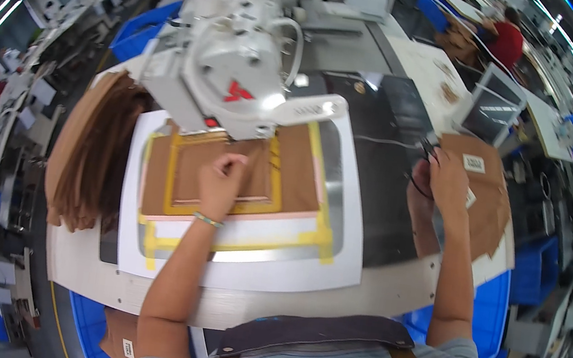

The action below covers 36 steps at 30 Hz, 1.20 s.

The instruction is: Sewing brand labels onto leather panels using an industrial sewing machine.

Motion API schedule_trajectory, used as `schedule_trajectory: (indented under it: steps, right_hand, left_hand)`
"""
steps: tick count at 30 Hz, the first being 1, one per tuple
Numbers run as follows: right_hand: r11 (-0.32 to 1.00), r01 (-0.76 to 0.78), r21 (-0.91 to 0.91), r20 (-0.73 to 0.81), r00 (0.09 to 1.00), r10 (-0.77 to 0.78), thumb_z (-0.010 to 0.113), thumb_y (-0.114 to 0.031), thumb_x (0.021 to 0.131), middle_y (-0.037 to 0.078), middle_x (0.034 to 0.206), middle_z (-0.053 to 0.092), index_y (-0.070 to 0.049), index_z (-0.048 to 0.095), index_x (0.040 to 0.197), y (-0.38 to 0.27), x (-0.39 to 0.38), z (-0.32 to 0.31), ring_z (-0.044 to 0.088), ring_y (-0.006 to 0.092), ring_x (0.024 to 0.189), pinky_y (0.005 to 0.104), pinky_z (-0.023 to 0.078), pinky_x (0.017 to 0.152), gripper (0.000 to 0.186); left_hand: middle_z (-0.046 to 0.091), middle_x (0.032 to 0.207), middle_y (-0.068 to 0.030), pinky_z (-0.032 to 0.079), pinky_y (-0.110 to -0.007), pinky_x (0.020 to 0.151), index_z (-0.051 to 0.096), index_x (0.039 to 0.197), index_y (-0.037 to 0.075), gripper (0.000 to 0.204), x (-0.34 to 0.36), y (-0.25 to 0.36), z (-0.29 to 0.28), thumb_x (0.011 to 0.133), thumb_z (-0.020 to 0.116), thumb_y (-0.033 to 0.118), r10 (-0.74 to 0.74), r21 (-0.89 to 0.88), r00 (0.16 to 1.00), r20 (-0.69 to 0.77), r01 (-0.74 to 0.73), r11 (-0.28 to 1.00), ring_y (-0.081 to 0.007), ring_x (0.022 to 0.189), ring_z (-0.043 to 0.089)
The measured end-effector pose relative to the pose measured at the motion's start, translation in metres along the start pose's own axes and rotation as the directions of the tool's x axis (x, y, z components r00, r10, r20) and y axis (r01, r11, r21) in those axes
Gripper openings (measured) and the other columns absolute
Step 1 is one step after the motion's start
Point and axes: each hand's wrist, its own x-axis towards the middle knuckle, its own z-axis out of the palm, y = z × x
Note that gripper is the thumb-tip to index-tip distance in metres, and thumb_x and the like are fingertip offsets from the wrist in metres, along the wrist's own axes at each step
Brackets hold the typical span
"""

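Note:
My left hand (221, 181) is over the brown fabric (194, 167), just below the needle area of a white sewing machine head (232, 70). Its fingers are curled together, and whatever they may pinch is too small to make out. A yellow frame (172, 178) surrounds the fabric on a white template sheet (274, 271) edged with yellow tape. To the right, my right hand (446, 177) is closed on what looks like black-handled scissors (426, 148), partly hidden by the fingers. It rests at the border of the glossy black table surface (383, 213), beside brown fabric pieces (490, 198) with white labels.
A thick stack of brown fabric pieces (87, 153) hangs at the table's left edge. Blue bins (494, 308) stand below the table, and another blue bin (143, 30) is behind left. A screen (492, 105) stands at the back right. Other people work farther off.

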Motion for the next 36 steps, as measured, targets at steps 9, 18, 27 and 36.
schedule_trajectory:
  steps: [9, 18, 27, 36]
  right_hand:
    - [0.998, -0.05, 0.035, 0.11, 0.993, 0.045, 0.065, -0.014, 0.097, 0.027, 0.124, 0.06, 0.003, 0.064, 0.108, 0.008, 0.037, 0.03, 0.066, 0.0477, 0.112, 0.0558, 0.056, 0.092, 0.021]
    - [-0.277, -0.756, 0.594, 0.592, 0.643, -0.485, 0.053, -0.019, 0.113, 0.0, 0.105, 0.068, -0.005, 0.065, 0.131, -0.245, -0.02, -0.019, 0.059, 0.0081, 0.088, 0.0252, 0.049, 0.073, 0.026]
    - [-0.446, -0.807, 0.388, 0.772, 0.549, -0.32, 0.051, -0.019, 0.111, 0.003, 0.094, 0.07, -0.005, 0.066, 0.114, -0.323, -0.022, 0.041, 0.063, 0.0144, 0.076, 0.0277, 0.047, 0.066, 0.021]
    - [-0.433, -0.854, 0.287, 0.78, 0.471, -0.413, 0.052, -0.021, 0.111, 0.0, 0.084, 0.062, -0.011, 0.062, 0.102, -0.345, -0.02, 0.053, 0.059, 0.0135, 0.071, 0.0325, 0.046, 0.059, 0.017]
  left_hand:
    - [0.072, 0.084, 0.0019, 0.046, -0.023, 0.064, 0.081, 0.107, -0.004, 0.023, -0.005, 0.009, -0.004, 0.1, 0.077, 0.017, -0.072, -0.012, 0.992, 0.107, 0.074, 0.997, -0.004, 0.074, 0.058]
    - [0.071, 0.076, 0.0001, 0.045, -0.025, 0.06, 0.083, 0.108, -0.003, 0.026, 0.01, 0.003, -0.008, 0.1, 0.075, 0.02, -0.088, -0.048, 0.996, 0.0, 0.088, 0.995, -0.005, 0.067, 0.055]
    - [0.074, 0.082, -0.0001, 0.047, -0.025, 0.062, 0.082, 0.109, -0.005, 0.026, 0.005, 0.01, -0.006, 0.101, 0.074, 0.018, -0.179, -0.126, 0.983, 0.027, 0.181, 0.975, -0.0046, 0.071, 0.058]
    - [0.076, 0.089, -0.0001, 0.049, -0.024, 0.065, 0.083, 0.112, -0.003, 0.024, 0.01, -0.002, -0.009, 0.101, 0.074, 0.016, -0.254, -0.306, 0.962, 0.099, 0.272, 0.912, -0.0045, 0.075, 0.061]
